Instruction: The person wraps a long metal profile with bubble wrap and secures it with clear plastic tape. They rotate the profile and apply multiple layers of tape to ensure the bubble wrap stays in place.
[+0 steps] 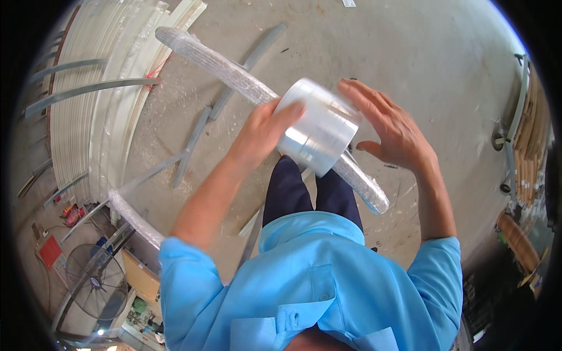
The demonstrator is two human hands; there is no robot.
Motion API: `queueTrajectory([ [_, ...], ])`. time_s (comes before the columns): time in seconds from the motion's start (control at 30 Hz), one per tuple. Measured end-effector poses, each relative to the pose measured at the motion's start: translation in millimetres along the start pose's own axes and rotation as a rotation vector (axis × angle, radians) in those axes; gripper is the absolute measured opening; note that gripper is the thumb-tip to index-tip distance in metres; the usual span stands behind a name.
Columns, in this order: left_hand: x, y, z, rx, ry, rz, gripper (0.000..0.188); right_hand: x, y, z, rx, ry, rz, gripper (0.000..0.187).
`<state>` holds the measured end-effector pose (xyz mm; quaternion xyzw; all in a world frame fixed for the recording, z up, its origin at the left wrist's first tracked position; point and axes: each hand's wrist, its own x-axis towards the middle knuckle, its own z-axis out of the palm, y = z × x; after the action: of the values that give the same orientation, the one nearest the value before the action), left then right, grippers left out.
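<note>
A thick roll of clear stretch film (321,131) is held in front of my legs. My left hand (266,127) grips its left end, thumb laid over the film and the other fingers mostly hidden. Just off the roll's right end is my right hand (398,128), fingers extended and thumb apart, holding nothing. Running slantwise behind the roll is a long, narrow piece wrapped in clear film (219,70). One end points to the upper left and the other comes out below my right hand. The roll hides its middle.
Grey metal bars (193,143) lie on the concrete floor (451,64). Long white strips (88,128) are stacked at left, with curved grey rails (93,90) across them. A black fan (96,281) stands at lower left. Brown lengths of material (530,140) line the right edge.
</note>
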<state>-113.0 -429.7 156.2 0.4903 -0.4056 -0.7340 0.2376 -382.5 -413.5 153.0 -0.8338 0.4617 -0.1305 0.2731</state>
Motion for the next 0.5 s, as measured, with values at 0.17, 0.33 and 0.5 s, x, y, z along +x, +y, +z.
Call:
queueTrajectory([
  [0.17,96,15,29,0.018,-0.038,-0.19,0.064,23,3,14,-0.578,0.41,-0.27,0.081],
  [0.33,90,-24,5,0.196,0.097,0.159,0.049,25,109,86,-0.281,0.207,0.054,0.089],
  [0.5,13,-126,-57,0.141,-0.276,-0.373,0.049,9,125,198,-0.214,-0.239,0.236,0.096],
])
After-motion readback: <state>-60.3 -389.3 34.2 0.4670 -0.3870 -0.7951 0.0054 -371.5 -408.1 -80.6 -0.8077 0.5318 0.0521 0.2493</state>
